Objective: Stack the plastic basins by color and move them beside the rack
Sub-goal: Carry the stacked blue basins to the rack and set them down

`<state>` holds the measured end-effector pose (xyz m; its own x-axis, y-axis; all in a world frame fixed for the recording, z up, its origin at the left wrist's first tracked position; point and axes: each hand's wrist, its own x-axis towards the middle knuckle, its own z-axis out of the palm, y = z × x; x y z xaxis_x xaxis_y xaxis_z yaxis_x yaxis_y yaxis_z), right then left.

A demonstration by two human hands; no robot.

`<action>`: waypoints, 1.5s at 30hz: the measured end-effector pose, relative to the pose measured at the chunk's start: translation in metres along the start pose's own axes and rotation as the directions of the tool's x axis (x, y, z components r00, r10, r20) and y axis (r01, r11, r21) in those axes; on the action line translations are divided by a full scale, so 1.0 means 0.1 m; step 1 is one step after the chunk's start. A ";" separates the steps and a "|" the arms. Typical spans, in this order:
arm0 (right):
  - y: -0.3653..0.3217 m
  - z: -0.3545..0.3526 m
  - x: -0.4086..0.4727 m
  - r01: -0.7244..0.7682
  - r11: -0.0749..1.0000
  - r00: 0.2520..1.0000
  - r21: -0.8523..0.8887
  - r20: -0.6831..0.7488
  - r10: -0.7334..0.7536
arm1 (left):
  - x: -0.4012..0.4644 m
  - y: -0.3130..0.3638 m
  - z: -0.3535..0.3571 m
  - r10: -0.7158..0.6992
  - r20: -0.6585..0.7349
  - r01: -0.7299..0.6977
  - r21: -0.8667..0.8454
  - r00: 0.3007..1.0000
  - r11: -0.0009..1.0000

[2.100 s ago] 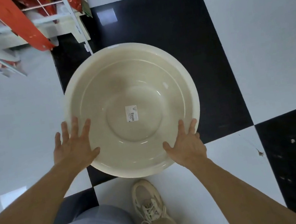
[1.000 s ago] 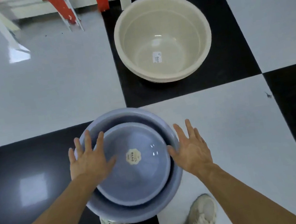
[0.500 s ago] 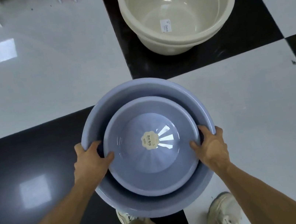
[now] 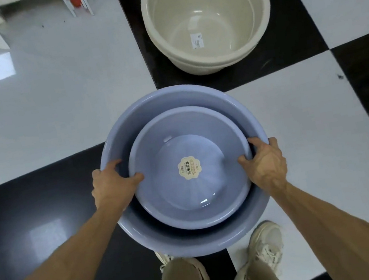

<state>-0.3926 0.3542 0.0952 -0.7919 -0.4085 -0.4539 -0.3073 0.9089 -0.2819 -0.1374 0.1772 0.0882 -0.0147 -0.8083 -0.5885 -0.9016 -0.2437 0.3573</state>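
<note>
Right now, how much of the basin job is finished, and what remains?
Done: the cream basins sit nested on the floor near the rack. In hand: the left hand and right hand each keep a grip on the nested blue basins. Left: setting the blue stack down beside the rack.

left hand (image 4: 109,188): closed, gripping | right hand (image 4: 266,165): closed, gripping | forearms extended

small blue basin (image 4: 194,186), scalloped sticker (image 4: 190,171) with unreadable Chinese characters, cream basin (image 4: 207,15) label (image 4: 197,40) illegible
</note>
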 end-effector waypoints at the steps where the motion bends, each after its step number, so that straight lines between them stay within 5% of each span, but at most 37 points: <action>1: -0.07 -0.12 -0.02 0.000 1.000 1.000 0.005 -0.007 0.000 | -0.02 0.10 -0.10 0.013 -0.001 -0.013 -0.001 1.000 1.000; 14: -1.42 -1.93 0.86 0.033 0.988 0.987 0.152 -0.161 -0.009 | 0.34 2.30 -1.63 0.202 -0.124 -0.206 -0.015 0.971 0.979; 23: -1.87 -2.59 2.47 0.023 0.977 0.983 0.210 -0.184 0.016 | 1.09 3.87 -1.41 0.219 -0.201 -0.241 -0.090 0.955 0.966; 32: -1.79 -2.36 3.76 0.012 0.982 0.988 0.190 -0.155 0.017 | 1.97 4.52 -0.65 0.201 -0.207 -0.228 -0.117 0.958 0.967; 45: -1.55 -1.30 4.75 -0.084 0.994 0.996 0.066 -0.013 0.085 | 3.04 4.32 0.29 0.204 -0.079 -0.210 -0.080 0.976 0.974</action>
<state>-0.7894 0.0305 0.0327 -0.8221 -0.3287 -0.4650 -0.2045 0.9325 -0.2977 -0.5435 -0.1583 0.0427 -0.1645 -0.8807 -0.4442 -0.8409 -0.1102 0.5298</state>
